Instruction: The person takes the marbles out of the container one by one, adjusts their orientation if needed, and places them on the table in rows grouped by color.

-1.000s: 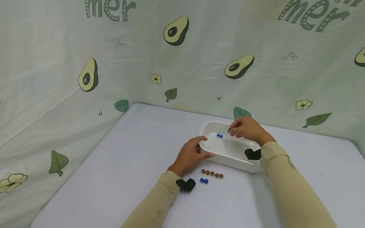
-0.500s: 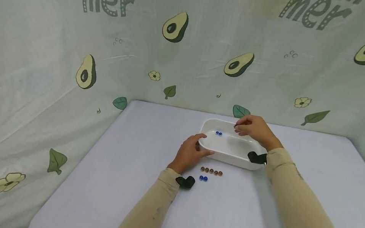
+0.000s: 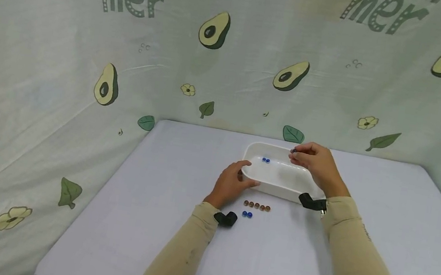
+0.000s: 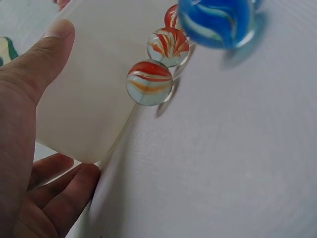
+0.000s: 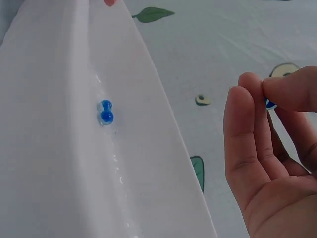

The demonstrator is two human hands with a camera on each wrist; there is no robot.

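A white rectangular tray [image 3: 280, 192] stands on the table, and my left hand [image 3: 231, 185] grips its left end, thumb on the near side and fingers round the corner. Over the tray's far right part, my right hand [image 3: 319, 164] pinches a blue marble [image 5: 270, 104] between thumb and fingertips, mostly hidden by them in the right wrist view. Two blue marbles [image 5: 106, 113] lie side by side inside the tray. In front of it, a row of several orange-red swirled marbles [image 4: 149, 83] sits on the table, with two blue marbles [image 3: 247, 214] just nearer.
The white table [image 3: 140, 238] reaches back to a hanging cloth [image 3: 235, 88] printed with avocados and leaves. Black wrist mounts [image 3: 225, 219] are strapped at both sleeves.
My right hand has moved right above the tray and slightly nearer, the pinched marble now showing blue at the fingertips. My left hand keeps its grip on the tray.
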